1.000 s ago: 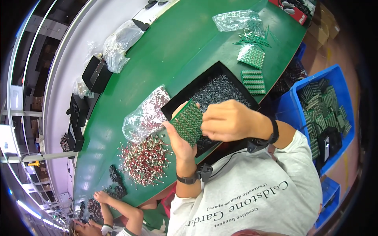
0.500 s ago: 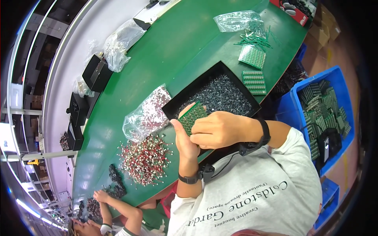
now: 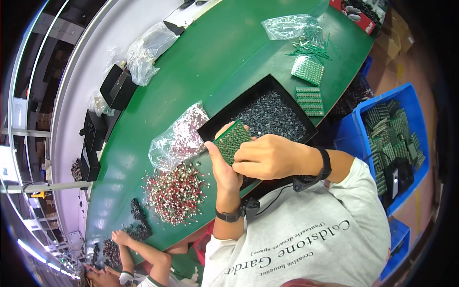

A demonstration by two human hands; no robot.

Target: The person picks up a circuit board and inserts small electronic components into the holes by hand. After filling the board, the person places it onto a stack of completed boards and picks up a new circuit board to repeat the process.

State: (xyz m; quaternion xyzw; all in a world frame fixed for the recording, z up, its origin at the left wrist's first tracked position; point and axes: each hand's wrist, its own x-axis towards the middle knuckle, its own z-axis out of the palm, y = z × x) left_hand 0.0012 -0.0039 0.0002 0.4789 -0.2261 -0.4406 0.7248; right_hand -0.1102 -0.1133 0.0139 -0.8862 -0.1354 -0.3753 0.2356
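Note:
My left hand (image 3: 224, 168) grips a green circuit board panel (image 3: 231, 141) set with rows of small parts, thumb along its near left edge and fingers behind it. Over the lower right part of the panel, my right hand (image 3: 267, 158) has its fingers closed in a pinch. Whatever is between those fingertips is too small or hidden to make out. Both hands are above the near left corner of a black tray (image 3: 224, 116), which holds a layer of many small dark components (image 3: 272, 115).
Left of the tray lie a clear bag of small pale parts (image 3: 187, 131) and a heap of red-and-white wired parts (image 3: 174, 193). More panels (image 3: 309, 101) sit beyond the tray. At right stands a blue bin (image 3: 410, 88) of boards. Another person's hand (image 3: 121, 237) works at lower left.
The panel has tilted and risen slightly in my left hand, showing more of its face. My right hand has shifted a little to the right, its fingers still at the panel.

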